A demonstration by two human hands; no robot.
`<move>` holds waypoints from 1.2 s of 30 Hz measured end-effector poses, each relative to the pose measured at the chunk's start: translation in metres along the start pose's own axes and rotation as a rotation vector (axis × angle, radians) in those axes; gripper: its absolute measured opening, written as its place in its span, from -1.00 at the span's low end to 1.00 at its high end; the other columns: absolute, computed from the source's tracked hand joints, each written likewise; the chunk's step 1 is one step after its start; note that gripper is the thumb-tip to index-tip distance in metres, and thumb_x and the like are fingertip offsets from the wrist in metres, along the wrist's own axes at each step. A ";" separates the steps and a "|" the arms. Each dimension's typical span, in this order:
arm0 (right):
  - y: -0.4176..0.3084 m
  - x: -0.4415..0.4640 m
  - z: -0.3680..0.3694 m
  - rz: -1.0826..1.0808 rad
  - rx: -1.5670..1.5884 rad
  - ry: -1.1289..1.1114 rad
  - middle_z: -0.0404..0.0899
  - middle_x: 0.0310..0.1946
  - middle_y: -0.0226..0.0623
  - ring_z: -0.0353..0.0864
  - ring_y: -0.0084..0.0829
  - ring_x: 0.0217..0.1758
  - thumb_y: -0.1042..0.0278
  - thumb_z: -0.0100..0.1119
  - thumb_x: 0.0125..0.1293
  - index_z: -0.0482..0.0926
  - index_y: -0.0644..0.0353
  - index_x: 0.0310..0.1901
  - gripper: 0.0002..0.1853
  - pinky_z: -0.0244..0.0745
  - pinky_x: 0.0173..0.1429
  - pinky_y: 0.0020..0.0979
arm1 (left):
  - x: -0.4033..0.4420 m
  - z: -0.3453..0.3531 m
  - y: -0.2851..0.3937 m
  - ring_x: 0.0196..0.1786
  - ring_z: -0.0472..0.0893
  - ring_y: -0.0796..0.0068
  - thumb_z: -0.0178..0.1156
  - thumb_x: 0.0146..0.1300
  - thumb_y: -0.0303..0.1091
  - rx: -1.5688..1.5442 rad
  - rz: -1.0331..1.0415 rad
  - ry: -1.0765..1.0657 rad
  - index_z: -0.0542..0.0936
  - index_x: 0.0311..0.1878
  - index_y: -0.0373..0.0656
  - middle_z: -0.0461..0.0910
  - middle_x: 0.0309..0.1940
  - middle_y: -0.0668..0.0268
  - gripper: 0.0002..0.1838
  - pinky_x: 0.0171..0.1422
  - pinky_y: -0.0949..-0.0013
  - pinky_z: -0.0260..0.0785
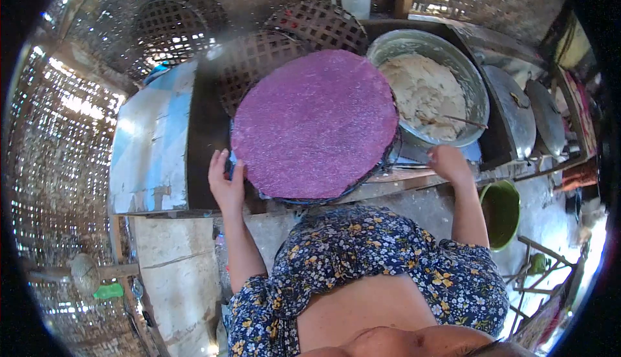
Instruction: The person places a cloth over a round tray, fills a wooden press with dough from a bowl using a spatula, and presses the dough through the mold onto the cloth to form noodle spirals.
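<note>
Either side of the purple disc [315,124], left hand [228,187] spreads, right hand [451,165] curls

The purple sheet [315,121] hid most of the round support beneath it, leaving only a dark rim [310,200] in sight, and it also covered part of the lattice tray [255,59] behind it and the near left side of the basin [484,88]. The stick's [464,122] inner end was lost in the pale dough [424,91], the curled right hand [450,164] concealed whatever its fingers might have held, and whether the left hand [226,185] touched the sheet's edge could not be told. Red specks [291,19] on the rear tray were too small to identify, and the bottom edge cut off the person's head.
</note>
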State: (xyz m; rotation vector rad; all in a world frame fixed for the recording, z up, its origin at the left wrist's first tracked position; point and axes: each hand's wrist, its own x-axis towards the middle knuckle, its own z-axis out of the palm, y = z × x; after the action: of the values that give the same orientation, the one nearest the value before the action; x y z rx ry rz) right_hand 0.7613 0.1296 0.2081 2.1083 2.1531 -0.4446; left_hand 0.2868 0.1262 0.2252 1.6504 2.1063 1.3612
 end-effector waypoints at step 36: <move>-0.026 -0.184 -0.098 0.318 0.455 0.772 0.57 -0.24 -0.11 0.58 -0.28 -0.16 0.40 0.35 -0.33 0.46 0.34 -0.04 -0.35 0.40 0.01 -0.35 | 0.003 -0.026 0.141 0.06 0.37 0.41 0.06 0.02 -0.46 -1.694 1.702 -0.107 0.30 0.18 -0.16 0.31 0.12 0.29 -0.45 -0.01 0.36 0.20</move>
State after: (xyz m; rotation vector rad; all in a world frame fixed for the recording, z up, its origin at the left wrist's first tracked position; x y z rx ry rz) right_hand 0.7562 -0.0205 0.3548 3.2388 2.0877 -0.0827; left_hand 0.3694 0.1125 0.3413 1.8541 -1.2005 1.8930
